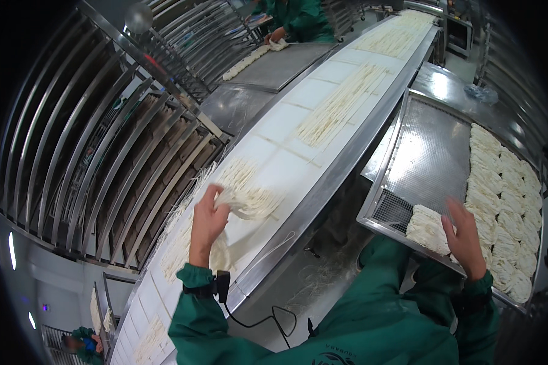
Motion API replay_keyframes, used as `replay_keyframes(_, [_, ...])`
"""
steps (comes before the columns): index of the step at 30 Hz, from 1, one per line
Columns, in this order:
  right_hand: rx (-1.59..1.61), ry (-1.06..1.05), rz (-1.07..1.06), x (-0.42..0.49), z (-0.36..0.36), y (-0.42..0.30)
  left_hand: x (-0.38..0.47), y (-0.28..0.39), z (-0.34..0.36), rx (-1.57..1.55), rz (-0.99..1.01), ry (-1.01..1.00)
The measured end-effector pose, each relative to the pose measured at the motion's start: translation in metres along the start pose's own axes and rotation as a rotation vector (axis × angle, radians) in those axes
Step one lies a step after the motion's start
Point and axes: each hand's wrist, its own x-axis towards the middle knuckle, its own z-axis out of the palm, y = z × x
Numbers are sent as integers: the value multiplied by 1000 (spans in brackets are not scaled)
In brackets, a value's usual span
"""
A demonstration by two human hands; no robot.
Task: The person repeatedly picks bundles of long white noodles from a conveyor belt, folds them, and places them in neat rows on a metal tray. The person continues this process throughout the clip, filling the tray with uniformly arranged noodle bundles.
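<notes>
My left hand (210, 219) is over the white conveyor belt (278, 123), its fingers closed around a bunch of pale noodles (249, 200) that hangs to both sides of the hand. My right hand (465, 235) is above the near edge of the metal mesh tray (429, 141), its fingers apart and nothing held in them. Just left of it, a folded noodle portion (427, 229) lies on the mesh. Rows of folded noodle portions (497, 200) fill the tray's right side. Farther up the belt lies a flat bundle of long noodle strands (345, 105).
Metal racks (96, 150) stand left of the belt. Across the belt, a co-worker's hands (276, 36) touch noodles on another tray (297, 61). A metal table (443, 82) bears a crumpled plastic bag (482, 93). A black cable (255, 325) hangs near my left sleeve.
</notes>
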Motion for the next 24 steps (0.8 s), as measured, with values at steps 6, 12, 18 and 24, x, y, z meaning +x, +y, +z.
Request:
replay_keyframes(6, [394, 251, -327, 66, -50, -106, 37, 220, 32, 47, 269, -544])
replay_keyframes(12, [186, 407, -326, 87, -36, -111, 42, 296, 116, -882, 660, -667])
replay_keyframes(18, [-231, 179, -169, 79, -40, 23, 119, 215, 247, -820, 184, -528])
replay_keyframes(24, [-127, -147, -60, 64, 19, 80, 128, 175, 315, -212, 341, -352])
